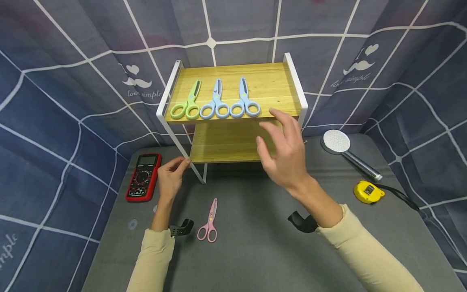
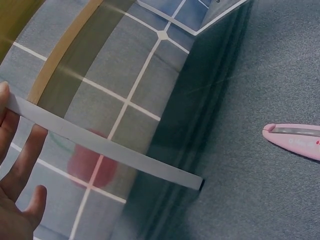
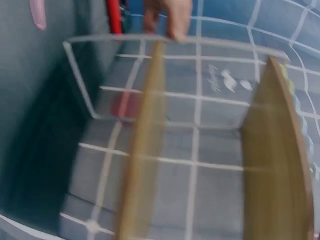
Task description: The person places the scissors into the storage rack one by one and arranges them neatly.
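Observation:
A two-tier shelf rack (image 1: 270,87) with white metal side frames and yellow wood-look boards stands at the back. My left hand (image 1: 170,178) grips its front left leg (image 2: 115,150) near the lower board (image 1: 222,142). My right hand (image 1: 286,152), its fingers spread and bent with nothing between them, is by the front right of the upper board. On that board lie a green pair of scissors (image 1: 191,101), a blue pair (image 1: 217,97) and another blue pair (image 1: 244,97), side by side, handles forward. Pink scissors (image 1: 210,221) lie on the table in front of the rack.
A red multimeter (image 1: 144,177) lies left of the rack. On the right are a shower head (image 1: 337,142) and a yellow tape measure (image 1: 367,192) with a black strap. A blue checked curtain (image 1: 248,24) surrounds the grey table (image 1: 255,251).

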`<state>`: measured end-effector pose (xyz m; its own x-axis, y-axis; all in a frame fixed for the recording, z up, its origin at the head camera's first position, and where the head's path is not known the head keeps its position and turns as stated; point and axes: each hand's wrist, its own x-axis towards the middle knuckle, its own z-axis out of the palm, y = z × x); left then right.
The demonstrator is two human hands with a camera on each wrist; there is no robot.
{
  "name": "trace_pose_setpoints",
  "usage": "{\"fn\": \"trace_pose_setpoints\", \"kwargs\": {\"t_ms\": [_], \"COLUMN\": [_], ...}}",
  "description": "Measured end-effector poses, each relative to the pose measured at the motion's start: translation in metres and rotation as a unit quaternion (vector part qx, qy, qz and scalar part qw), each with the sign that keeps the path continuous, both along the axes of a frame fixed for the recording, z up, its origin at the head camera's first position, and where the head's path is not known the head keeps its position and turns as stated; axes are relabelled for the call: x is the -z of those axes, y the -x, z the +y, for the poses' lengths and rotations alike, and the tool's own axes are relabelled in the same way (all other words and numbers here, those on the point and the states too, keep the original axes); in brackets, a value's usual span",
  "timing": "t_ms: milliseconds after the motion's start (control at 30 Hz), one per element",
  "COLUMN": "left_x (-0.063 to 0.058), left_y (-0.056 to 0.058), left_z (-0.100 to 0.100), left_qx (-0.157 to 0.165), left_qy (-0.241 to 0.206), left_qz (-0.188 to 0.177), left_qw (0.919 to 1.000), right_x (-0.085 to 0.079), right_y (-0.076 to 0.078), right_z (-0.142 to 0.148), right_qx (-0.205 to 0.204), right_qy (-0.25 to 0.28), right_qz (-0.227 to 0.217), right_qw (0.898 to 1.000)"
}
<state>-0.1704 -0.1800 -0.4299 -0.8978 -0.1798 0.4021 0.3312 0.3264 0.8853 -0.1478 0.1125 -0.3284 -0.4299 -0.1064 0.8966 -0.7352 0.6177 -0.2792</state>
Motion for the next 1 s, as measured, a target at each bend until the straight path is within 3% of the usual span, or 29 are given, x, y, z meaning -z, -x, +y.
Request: {"fn": "trace_pose_setpoints", "kwargs": {"t_ms": [67,133,233,333,433,567,700,767,833,1000], "left_x": [-0.005,-0.006,-0.006,-0.006,-0.005,-0.005,-0.005,-0.005,-0.005,-0.005], "left_y": [-0.002,-0.002,-0.002,-0.003,-0.003,-0.003,-0.003,-0.002,-0.002,-0.003], "left_z": [0.003,0.003,0.003,0.003,0.003,0.003,0.004,0.005,0.005,0.003], "left_qx": [0.003,0.003,-0.001,-0.003,-0.003,-0.004,0.001,0.001,-0.001,-0.004], "left_qy": [0.002,0.003,0.005,0.012,0.021,0.025,0.016,0.015,0.016,0.019], "left_qz": [0.000,0.000,-0.003,-0.009,-0.014,-0.015,-0.011,-0.006,0.000,0.005], "left_qw": [1.0000,1.0000,1.0000,0.9999,0.9997,0.9996,0.9998,0.9999,0.9999,0.9998], "right_x": [0.016,0.033,0.061,0.090,0.117,0.151,0.181,0.192,0.201,0.211], "right_y": [-0.011,-0.021,-0.035,-0.050,-0.064,-0.082,-0.095,-0.099,-0.102,-0.103], "right_z": [-0.008,-0.016,-0.029,-0.044,-0.061,-0.082,-0.098,-0.104,-0.110,-0.122], "right_qx": [-0.012,-0.027,-0.060,-0.091,-0.117,-0.141,-0.163,-0.164,-0.157,-0.128], "right_qy": [0.020,0.016,-0.010,-0.036,-0.069,-0.136,-0.200,-0.225,-0.244,-0.272], "right_qz": [0.017,0.008,-0.055,-0.151,-0.246,-0.349,-0.417,-0.430,-0.429,-0.408], "right_qw": [1.000,0.999,0.997,0.984,0.960,0.916,0.872,0.859,0.856,0.862]}}
